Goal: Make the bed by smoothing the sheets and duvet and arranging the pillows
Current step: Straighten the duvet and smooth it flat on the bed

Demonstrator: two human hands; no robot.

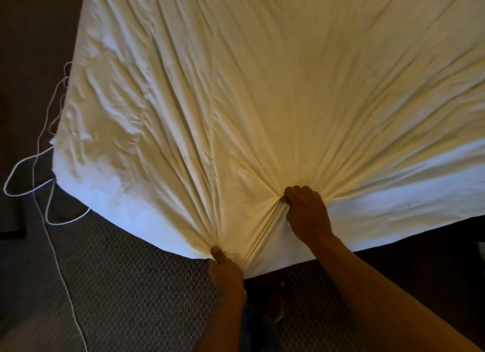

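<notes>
- Head view: the wrinkled cream cotton sheet (262,89) covers the white mattress (393,202), its near corner bunched at the bed's near edge.
- The left hand (227,270) pinches a gather of sheet at the corner tip; the right hand (305,212), just to the right and farther in, has fingers curled round another fold.
- A thin white cord (39,168) trails over the dark patterned carpet (131,286) at left.
- This looks like the sheet-smoothing step; next, I'd judge, comes a firm pull toward the near side to flatten the fanned creases.

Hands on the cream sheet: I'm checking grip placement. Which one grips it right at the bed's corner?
The left hand pinches the wrinkled cream bed sheet at the corner tip; the right hand bunches fabric farther in, on the mattress top.
</notes>
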